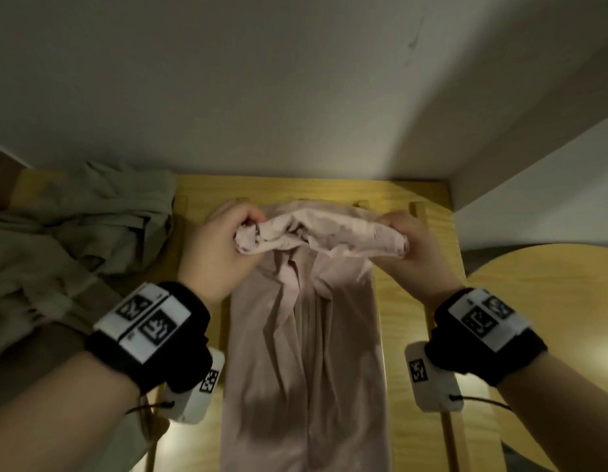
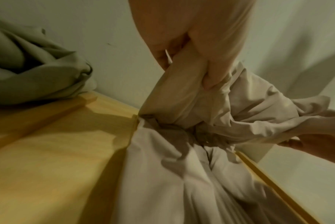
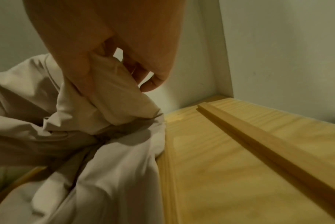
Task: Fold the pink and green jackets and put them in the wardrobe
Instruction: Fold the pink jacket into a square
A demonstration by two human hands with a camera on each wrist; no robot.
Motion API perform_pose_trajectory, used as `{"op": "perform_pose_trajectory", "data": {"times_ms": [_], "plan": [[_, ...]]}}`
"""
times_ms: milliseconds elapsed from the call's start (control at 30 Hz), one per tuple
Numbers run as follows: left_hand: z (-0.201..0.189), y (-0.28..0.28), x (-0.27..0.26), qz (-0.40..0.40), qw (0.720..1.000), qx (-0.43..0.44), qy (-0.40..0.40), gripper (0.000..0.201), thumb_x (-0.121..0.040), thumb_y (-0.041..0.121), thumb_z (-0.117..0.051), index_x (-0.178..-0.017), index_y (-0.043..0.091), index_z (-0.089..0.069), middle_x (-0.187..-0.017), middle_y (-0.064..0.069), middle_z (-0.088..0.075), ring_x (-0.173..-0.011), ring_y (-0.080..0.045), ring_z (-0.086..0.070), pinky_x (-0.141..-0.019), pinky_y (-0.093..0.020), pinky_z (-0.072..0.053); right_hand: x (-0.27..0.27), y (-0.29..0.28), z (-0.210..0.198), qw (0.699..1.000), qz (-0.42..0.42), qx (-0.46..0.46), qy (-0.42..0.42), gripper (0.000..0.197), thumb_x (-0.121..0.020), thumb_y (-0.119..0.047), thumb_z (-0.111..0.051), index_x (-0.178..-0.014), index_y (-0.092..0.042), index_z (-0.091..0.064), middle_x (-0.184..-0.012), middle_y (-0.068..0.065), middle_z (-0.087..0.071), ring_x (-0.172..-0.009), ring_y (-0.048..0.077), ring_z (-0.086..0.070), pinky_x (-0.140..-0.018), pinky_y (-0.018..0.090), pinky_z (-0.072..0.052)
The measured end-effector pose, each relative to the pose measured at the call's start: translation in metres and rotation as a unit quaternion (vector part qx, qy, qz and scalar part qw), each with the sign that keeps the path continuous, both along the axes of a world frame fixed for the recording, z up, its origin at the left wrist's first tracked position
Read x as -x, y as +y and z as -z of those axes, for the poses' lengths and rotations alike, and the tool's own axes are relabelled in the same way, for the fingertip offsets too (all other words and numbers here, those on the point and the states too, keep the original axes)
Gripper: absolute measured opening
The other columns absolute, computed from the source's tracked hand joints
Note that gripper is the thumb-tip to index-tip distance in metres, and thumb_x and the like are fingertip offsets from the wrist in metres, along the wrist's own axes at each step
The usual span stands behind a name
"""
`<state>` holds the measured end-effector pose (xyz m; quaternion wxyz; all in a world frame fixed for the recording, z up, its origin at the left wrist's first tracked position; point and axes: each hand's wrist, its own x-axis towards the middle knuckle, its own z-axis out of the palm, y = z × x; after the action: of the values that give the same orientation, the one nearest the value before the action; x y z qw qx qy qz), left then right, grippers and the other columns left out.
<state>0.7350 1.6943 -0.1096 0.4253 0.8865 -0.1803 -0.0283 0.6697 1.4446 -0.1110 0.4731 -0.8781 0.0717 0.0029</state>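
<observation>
Farthest left of the grip, the green jacket (image 1: 67,233) lay in a crumpled heap on the wooden desk (image 1: 401,301), pushed up against the pale wall (image 1: 295,80) and well apart from both hands. In the left wrist view the same heap (image 2: 34,75) sat beyond a raised wooden strip.

The left hand (image 1: 224,243) had its fingers curled round a bunched end of the pink jacket (image 1: 306,352), pinching the gathered cloth at its far edge; the left wrist view showed a thumb (image 2: 210,60) pressed into the folds there. A black wrist strap (image 1: 152,332) carrying printed markers sat behind that grip.

Between the two grips the jacket's top edge was lifted off the desk and rumpled, while the long body of the garment ran down from the grips toward the person, lying on the desk as a narrow band with lengthwise creases.

The right hand (image 1: 411,247) clutched the other end of the lifted edge, its fingers (image 3: 82,72) closed over a wad of cloth. Right of that grip lay bare desk with a wooden rail (image 3: 268,142), then a white corner panel (image 3: 218,53).
</observation>
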Motion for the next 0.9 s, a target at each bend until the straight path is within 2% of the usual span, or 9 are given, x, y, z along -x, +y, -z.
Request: {"op": "perform_pose_trajectory", "data": {"times_ms": [67, 133, 233, 333, 433, 633, 700, 800, 900], "plan": [[0.006, 0.010, 0.017, 0.020, 1.000, 0.000, -0.008, 0.020, -0.071, 0.012, -0.076, -0.080, 0.015, -0.058, -0.081, 0.002, -0.054, -0.074, -0.006, -0.047, -0.059, -0.019, -0.031, 0.018, 0.002, 0.006, 0.999, -0.019, 0.027, -0.017, 0.034, -0.062, 0.005, -0.080, -0.089, -0.008, -0.064, -0.098, 0.011, -0.057, -0.095, 0.027, -0.055, -0.084, 0.032, -0.043], [0.015, 0.020, 0.033, 0.036, 0.999, -0.006, -0.008, 0.016, -0.071, 0.015, -0.071, -0.080, 0.016, -0.058, -0.080, 0.007, -0.050, -0.075, -0.005, -0.047, -0.059, -0.015, -0.031, 0.036, 0.006, 0.013, 0.998, -0.027, 0.040, -0.045, 0.037, -0.062, 0.003, -0.080, -0.091, -0.013, -0.063, -0.098, 0.006, -0.054, -0.095, 0.026, -0.053, -0.084, 0.028, -0.041], [0.032, 0.032, 0.059, 0.074, 0.995, -0.068, -0.013, 0.013, -0.071, 0.022, -0.062, -0.081, 0.014, -0.059, -0.082, 0.005, -0.055, -0.081, -0.010, -0.052, -0.060, -0.016, -0.031, 0.061, 0.011, 0.030, 0.995, -0.034, 0.081, -0.056, 0.023, -0.069, -0.006, -0.075, -0.089, -0.011, -0.066, -0.096, 0.008, -0.055, -0.094, 0.019, -0.050, -0.080, 0.024, -0.039], [0.052, 0.038, 0.083, 0.126, 0.981, -0.149, 0.014, 0.025, -0.065, 0.001, -0.076, -0.084, 0.011, -0.065, -0.096, -0.010, -0.068, -0.096, -0.025, -0.066, -0.072, -0.023, -0.047, 0.080, 0.016, 0.047, 0.989, -0.046, 0.116, 0.076, 0.023, -0.075, -0.006, -0.073, -0.096, -0.012, -0.069, -0.102, 0.002, -0.051, -0.102, 0.023, -0.047, -0.087, 0.027, -0.037], [0.064, 0.041, 0.100, 0.166, 0.971, -0.171, 0.002, 0.034, -0.063, -0.004, -0.079, -0.093, 0.008, -0.068, -0.096, -0.009, -0.068, -0.102, -0.027, -0.066, -0.083, -0.027, -0.049, 0.094, 0.022, 0.058, 0.981, -0.053, 0.135, 0.128, 0.027, -0.078, -0.005, -0.069, -0.103, -0.014, -0.068, -0.107, -0.003, -0.047, -0.109, 0.025, -0.043, -0.093, 0.019, -0.028], [0.061, 0.049, 0.108, 0.076, 0.981, -0.176, 0.024, 0.034, -0.071, 0.006, -0.076, -0.102, 0.009, -0.064, -0.099, -0.010, -0.059, -0.091, -0.030, -0.061, -0.068, -0.041, -0.056, 0.107, 0.029, 0.055, 0.985, 0.015, 0.148, 0.086, 0.029, -0.071, -0.008, -0.076, -0.099, -0.011, -0.070, -0.114, 0.010, -0.047, -0.110, 0.031, -0.044, -0.095, 0.040, -0.041], [0.061, 0.052, 0.109, 0.058, 0.977, -0.195, 0.061, 0.032, -0.078, 0.011, -0.070, -0.108, 0.011, -0.062, -0.102, -0.010, -0.057, -0.096, -0.032, -0.057, -0.071, -0.042, -0.054, 0.110, 0.028, 0.056, 0.985, 0.033, 0.143, 0.092, 0.030, -0.070, -0.018, -0.080, -0.098, -0.014, -0.071, -0.112, 0.004, -0.043, -0.105, 0.024, -0.045, -0.091, 0.033, -0.043], [0.062, 0.052, 0.108, 0.040, 0.982, -0.171, 0.072, 0.015, -0.084, 0.010, -0.063, -0.099, 0.007, -0.061, -0.093, -0.004, -0.054, -0.091, -0.028, -0.057, -0.068, -0.030, -0.045, 0.113, 0.029, 0.058, 0.989, 0.047, 0.085, 0.110, 0.025, -0.076, -0.016, -0.075, -0.100, -0.015, -0.069, -0.095, -0.009, -0.042, -0.081, 0.005, -0.050, -0.076, 0.012, -0.040], [0.060, 0.051, 0.111, 0.014, 0.992, -0.106, 0.065, 0.008, -0.081, -0.001, -0.062, -0.085, 0.003, -0.057, -0.084, 0.007, -0.042, -0.081, -0.006, -0.052, -0.068, -0.015, -0.036, 0.115, 0.031, 0.059, 0.993, 0.070, 0.069, 0.070, 0.013, -0.079, -0.002, -0.068, -0.089, -0.011, -0.066, -0.088, -0.008, -0.043, -0.072, 0.007, -0.049, -0.068, 0.010, -0.042]]}}
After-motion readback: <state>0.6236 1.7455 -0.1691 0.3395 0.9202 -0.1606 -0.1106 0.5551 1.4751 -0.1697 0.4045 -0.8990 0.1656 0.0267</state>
